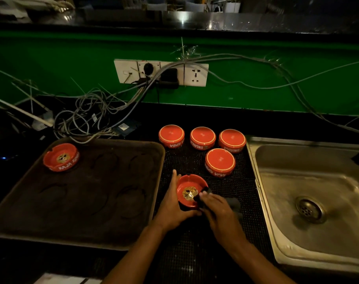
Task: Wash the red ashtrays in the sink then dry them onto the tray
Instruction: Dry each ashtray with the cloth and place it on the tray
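Right now the left hand (175,203) cups a red ashtray (189,190) from its left and near side, thumb raised along the rim and fingers curled beneath, so its grip is wrapped round the ashtray, which sits tilted with its open bowl and gold emblem facing up. The right hand (217,208) has its grip pinched on a dark cloth (232,202), pressing a fold of it against the ashtray's right inner wall. Both work above a black mesh mat (195,253) on the tabletop, between the tray (82,201) and the sink (317,201). Four more red ashtrays lie upside down on the mat's far part: three in a row near the back edge, left (171,136), middle (202,138) and right (232,140), and a fourth (220,162) just in front of them, close to the sink's left rim. One ashtray (61,157) stands right way up in the tray's far left corner. Behind, a tangle of cables (88,117) runs to a white socket strip (161,73) on the green wall (256,93).
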